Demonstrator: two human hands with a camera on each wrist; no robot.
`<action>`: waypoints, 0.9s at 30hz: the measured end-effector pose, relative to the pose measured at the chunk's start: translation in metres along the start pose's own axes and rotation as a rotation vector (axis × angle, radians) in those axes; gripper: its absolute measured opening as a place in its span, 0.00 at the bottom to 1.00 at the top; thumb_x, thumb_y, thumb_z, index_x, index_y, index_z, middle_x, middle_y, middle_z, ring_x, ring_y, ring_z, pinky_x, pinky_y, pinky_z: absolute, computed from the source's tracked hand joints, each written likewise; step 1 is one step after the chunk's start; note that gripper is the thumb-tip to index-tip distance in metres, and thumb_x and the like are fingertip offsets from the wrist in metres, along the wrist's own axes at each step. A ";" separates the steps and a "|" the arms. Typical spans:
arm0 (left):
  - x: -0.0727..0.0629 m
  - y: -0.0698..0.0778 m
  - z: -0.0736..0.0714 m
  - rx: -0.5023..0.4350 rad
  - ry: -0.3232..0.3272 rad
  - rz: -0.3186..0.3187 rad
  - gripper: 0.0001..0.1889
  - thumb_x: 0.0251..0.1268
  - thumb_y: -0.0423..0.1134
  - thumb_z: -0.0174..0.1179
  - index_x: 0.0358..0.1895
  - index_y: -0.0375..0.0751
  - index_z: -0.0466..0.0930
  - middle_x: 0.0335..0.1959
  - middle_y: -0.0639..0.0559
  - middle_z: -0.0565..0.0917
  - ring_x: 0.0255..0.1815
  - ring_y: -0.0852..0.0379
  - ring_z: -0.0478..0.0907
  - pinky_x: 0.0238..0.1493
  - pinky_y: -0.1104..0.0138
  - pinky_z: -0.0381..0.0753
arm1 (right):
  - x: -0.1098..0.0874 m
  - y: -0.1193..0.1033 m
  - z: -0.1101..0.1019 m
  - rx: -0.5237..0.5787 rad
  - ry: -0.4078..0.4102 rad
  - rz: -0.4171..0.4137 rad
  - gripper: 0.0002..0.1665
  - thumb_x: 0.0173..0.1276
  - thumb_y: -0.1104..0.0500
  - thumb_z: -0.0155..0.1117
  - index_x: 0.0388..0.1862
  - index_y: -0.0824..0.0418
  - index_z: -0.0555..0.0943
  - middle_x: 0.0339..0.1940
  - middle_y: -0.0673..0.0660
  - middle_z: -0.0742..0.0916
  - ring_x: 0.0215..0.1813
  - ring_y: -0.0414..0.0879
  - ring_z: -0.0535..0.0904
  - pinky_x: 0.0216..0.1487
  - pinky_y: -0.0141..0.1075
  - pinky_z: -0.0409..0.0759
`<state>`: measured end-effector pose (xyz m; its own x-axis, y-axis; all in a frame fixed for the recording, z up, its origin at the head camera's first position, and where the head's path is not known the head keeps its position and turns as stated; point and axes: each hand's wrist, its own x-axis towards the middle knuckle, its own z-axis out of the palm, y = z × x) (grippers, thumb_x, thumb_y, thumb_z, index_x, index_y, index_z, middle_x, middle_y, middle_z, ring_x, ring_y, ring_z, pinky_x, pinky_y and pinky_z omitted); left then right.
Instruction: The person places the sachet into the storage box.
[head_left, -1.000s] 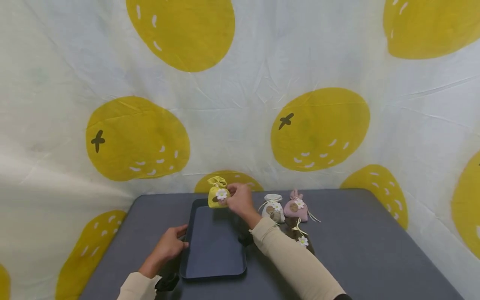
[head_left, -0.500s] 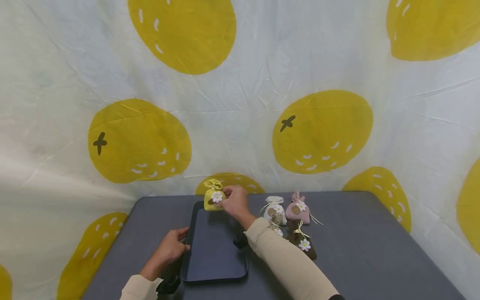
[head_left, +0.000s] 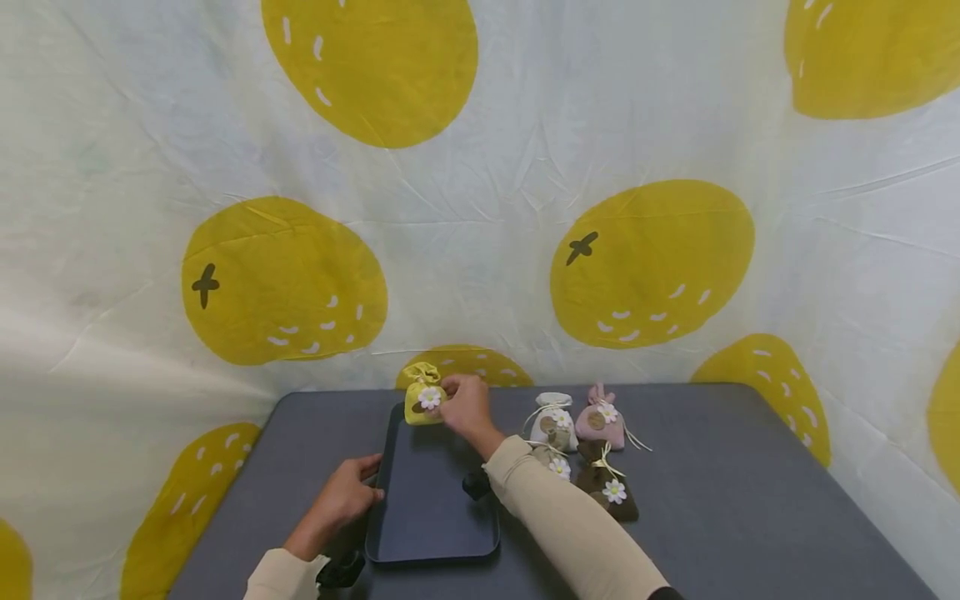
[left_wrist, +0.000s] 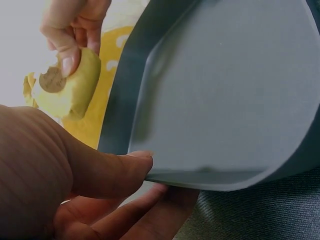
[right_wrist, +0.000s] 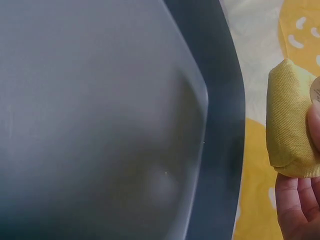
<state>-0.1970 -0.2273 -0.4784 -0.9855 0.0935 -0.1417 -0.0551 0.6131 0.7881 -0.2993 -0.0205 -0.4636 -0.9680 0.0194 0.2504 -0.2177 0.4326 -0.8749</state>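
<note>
My right hand (head_left: 471, 410) pinches a small yellow drawstring pouch (head_left: 418, 408) by its side, holding it up at the far left end of a dark baking tray (head_left: 435, 537). A white flower and a brown round patch decorate the pouch. Seen from the left wrist, the thumb presses on the pouch (left_wrist: 82, 95) beside a tan round patch. My left hand (head_left: 345, 493) grips the tray's left edge; in the left wrist view the thumb (left_wrist: 112, 170) lies over the rim and the fingers are outside it. Part of the pouch (right_wrist: 289, 120) shows in the right wrist view.
Right of the tray, a white pouch (head_left: 553, 427), a pink pouch (head_left: 600, 429), a brown pouch (head_left: 617, 500) and a beige pouch (head_left: 542, 455), partly behind my forearm, sit on the grey table (head_left: 720, 500). A lemon-print cloth (head_left: 465, 275) hangs behind the table.
My right hand has moved a little left and lower with the yellow pouch. The forearm has shifted left, showing more of the brown and beige pouches. My left hand keeps its grip on the tray.
</note>
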 end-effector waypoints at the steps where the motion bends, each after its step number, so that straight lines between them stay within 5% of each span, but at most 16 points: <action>1: 0.000 -0.001 0.000 -0.001 0.003 -0.001 0.37 0.55 0.18 0.62 0.72 0.20 0.68 0.68 0.25 0.77 0.74 0.30 0.71 0.51 0.61 0.81 | 0.000 0.001 0.002 0.000 -0.002 -0.001 0.26 0.43 0.68 0.87 0.45 0.69 0.90 0.37 0.61 0.92 0.39 0.49 0.87 0.44 0.44 0.86; 9: 0.001 -0.003 0.002 -0.012 0.003 0.000 0.37 0.55 0.18 0.62 0.73 0.21 0.67 0.69 0.25 0.77 0.75 0.30 0.70 0.47 0.64 0.79 | -0.002 0.009 0.010 -0.002 -0.010 0.012 0.25 0.45 0.69 0.85 0.46 0.67 0.90 0.38 0.60 0.91 0.41 0.49 0.87 0.45 0.44 0.86; 19: 0.001 -0.006 0.003 -0.009 0.024 0.021 0.36 0.52 0.17 0.63 0.70 0.18 0.70 0.66 0.24 0.79 0.73 0.30 0.73 0.61 0.52 0.80 | -0.006 0.013 0.021 -0.022 -0.024 0.005 0.25 0.46 0.67 0.86 0.47 0.66 0.90 0.39 0.59 0.92 0.43 0.50 0.87 0.48 0.46 0.86; 27: 0.001 -0.005 0.003 -0.026 0.024 0.028 0.36 0.52 0.17 0.63 0.70 0.17 0.69 0.66 0.24 0.79 0.73 0.30 0.73 0.60 0.52 0.81 | -0.007 0.016 0.027 -0.045 0.000 -0.013 0.22 0.47 0.69 0.84 0.44 0.65 0.91 0.38 0.58 0.93 0.41 0.49 0.88 0.45 0.44 0.86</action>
<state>-0.1977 -0.2278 -0.4841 -0.9902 0.0914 -0.1059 -0.0318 0.5899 0.8068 -0.2991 -0.0382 -0.4907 -0.9650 0.0132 0.2620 -0.2248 0.4730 -0.8519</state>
